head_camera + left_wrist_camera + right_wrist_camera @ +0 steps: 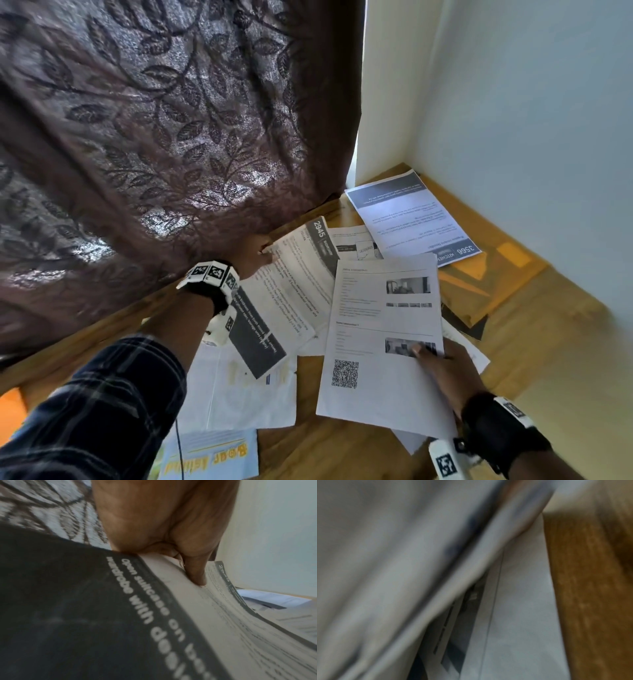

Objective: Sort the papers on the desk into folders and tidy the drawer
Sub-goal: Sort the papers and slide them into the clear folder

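Note:
Printed papers lie scattered on the wooden desk (pixel 342 448). My left hand (pixel 263 250) reaches to the curtain's foot and pinches the edge of the sheet headed 2945 (pixel 305 274). In the left wrist view the thumb (pixel 195 574) presses down on that sheet (pixel 223 615). A sheet with a black text band (pixel 257 339) lies under my left wrist. My right hand (pixel 432 359) holds the right edge of a white sheet with a QR code (pixel 373 342), thumb on top. That sheet is lifted off the pile and fills the blurred right wrist view (pixel 402 561).
A sheet headed 3566 (pixel 411 219) lies in the far corner by the white wall (pixel 513 102). An orange-brown folder (pixel 507 263) shows under the papers at right. A leaflet with yellow lettering (pixel 209 459) lies near me. A brown leaf-patterned curtain (pixel 154 137) hangs over the desk's back.

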`<state>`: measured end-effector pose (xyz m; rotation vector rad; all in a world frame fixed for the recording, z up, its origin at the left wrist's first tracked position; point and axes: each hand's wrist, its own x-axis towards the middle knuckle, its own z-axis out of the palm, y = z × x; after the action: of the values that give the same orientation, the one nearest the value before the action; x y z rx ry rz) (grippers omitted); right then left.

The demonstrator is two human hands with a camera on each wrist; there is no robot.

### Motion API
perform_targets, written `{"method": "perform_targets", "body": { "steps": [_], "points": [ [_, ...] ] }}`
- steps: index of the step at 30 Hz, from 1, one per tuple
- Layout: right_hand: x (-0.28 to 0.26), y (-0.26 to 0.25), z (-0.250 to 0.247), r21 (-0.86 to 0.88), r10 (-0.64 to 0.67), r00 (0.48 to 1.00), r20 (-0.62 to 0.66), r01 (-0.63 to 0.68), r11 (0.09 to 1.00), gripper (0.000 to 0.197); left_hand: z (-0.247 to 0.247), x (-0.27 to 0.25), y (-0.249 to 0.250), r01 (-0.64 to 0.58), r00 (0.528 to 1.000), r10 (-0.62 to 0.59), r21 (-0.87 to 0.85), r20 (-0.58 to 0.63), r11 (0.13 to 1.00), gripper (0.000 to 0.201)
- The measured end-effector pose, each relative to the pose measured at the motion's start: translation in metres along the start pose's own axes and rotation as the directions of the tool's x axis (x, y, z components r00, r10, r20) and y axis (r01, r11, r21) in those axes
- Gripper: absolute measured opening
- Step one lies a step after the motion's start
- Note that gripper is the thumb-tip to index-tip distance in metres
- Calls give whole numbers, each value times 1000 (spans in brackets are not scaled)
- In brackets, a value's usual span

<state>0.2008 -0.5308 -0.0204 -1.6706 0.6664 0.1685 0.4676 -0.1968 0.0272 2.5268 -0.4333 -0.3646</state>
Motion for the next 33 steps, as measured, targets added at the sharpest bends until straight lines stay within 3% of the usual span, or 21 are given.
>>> {"method": "perform_targets", "body": {
  "steps": [3,6,10,13,16,20,23,28,31,33],
  "points": [
    [-1,-3,0,21,-28,1000,6,28,999,13,-15,-27,-3,17,999,-19,-84,-28,996,9],
    [-7,-9,1,65,-61,998,31,59,996,13,-23,-58,-4,-8,997,-7,-191,-78,982,18],
    [-15,-15,6,95,-130,991,32,126,987,13,-21,-94,-16,9,991,-45,-263,-130,965,3],
    [-18,-19,9,152,-143,990,2,141,978,12,-9,-120,-32,27,967,-120,-377,-224,926,25],
    [-24,-21,14,246,-117,993,20,109,963,12,6,-156,-29,11,937,-161,-436,-310,900,30],
    [-34,-24,33,304,-129,985,112,90,948,19,27,-198,-17,147,886,-333,-486,-322,862,26],
    [-43,-33,57,288,-180,966,186,121,950,20,45,-218,-16,138,864,-380,-570,-330,810,10],
    [-55,-36,98,231,-202,940,276,139,963,18,63,-242,-16,87,845,-457,-774,-276,628,19],
    [-60,-33,120,198,-196,938,285,142,970,19,64,-258,-16,19,856,-464,-884,-227,467,23],
    [-66,-32,133,190,-204,933,296,152,970,18,63,-270,-18,-34,882,-413,-904,-228,427,21]
  ]
}}
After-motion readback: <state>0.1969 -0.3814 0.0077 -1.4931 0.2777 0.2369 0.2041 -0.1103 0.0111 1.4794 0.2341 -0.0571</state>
